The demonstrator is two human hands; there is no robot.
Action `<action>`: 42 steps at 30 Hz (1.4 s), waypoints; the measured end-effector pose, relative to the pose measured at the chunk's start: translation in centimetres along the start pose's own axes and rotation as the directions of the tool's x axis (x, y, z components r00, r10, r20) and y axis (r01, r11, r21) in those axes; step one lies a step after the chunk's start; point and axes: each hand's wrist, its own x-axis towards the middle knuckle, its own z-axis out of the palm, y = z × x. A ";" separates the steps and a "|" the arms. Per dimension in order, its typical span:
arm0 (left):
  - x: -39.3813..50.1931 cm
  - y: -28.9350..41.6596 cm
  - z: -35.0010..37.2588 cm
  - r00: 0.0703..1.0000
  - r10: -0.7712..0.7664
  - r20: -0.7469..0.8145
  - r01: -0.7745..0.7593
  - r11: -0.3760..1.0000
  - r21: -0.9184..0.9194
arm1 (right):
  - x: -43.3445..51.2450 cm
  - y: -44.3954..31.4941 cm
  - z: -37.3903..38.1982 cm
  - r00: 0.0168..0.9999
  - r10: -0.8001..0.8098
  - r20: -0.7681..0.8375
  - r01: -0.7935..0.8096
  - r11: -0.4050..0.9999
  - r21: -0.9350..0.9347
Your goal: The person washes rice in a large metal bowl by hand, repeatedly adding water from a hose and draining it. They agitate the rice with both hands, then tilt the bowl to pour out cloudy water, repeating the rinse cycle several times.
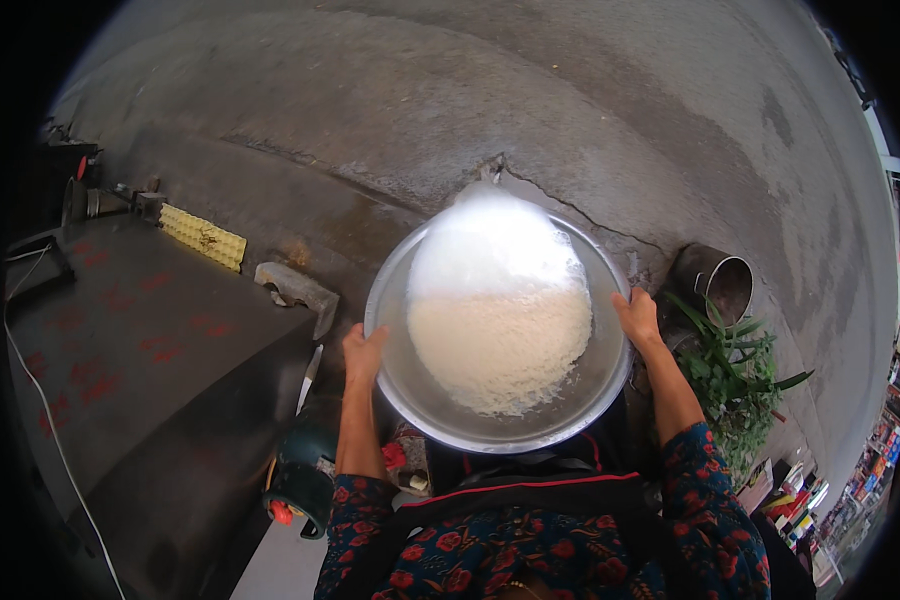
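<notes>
Both of my hands hold a wide metal basin (607, 367) in front of my body. My left hand (363, 352) grips its left rim, thumb on top, and my right hand (636, 315) has the right rim in the same way. Pale grains that look like rice (495, 349) fill the near part of the basin. Whitish, bright liquid (495, 247) covers the far part and reaches over the far rim, where it seems to spill toward the ground. That far rim is hidden under it.
Left of me is a dark metal table (142, 322) with a yellow egg tray (202, 236) at its far edge. A dark green gas cylinder (300, 465) stands by my left arm. On the right are green plants (735, 375) and a tipped metal pot (727, 289). Cracked concrete (645, 150) lies ahead.
</notes>
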 end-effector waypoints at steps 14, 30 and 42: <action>0.6 -0.2 0.2 0.999 0.000 0.044 0.002 0.999 -0.041 | 0.6 -1.2 -1.0 0.999 -0.031 -0.025 0.031 0.999 -0.025; -2.1 4.9 0.0 0.999 0.038 -0.022 -0.038 0.999 0.009 | 2.2 -0.3 0.4 0.999 0.002 0.050 -0.003 1.000 0.021; -6.5 11.3 -2.9 0.948 0.273 -0.164 -0.258 0.960 0.106 | 0.6 -3.0 3.8 0.992 0.099 0.080 -0.120 0.931 0.343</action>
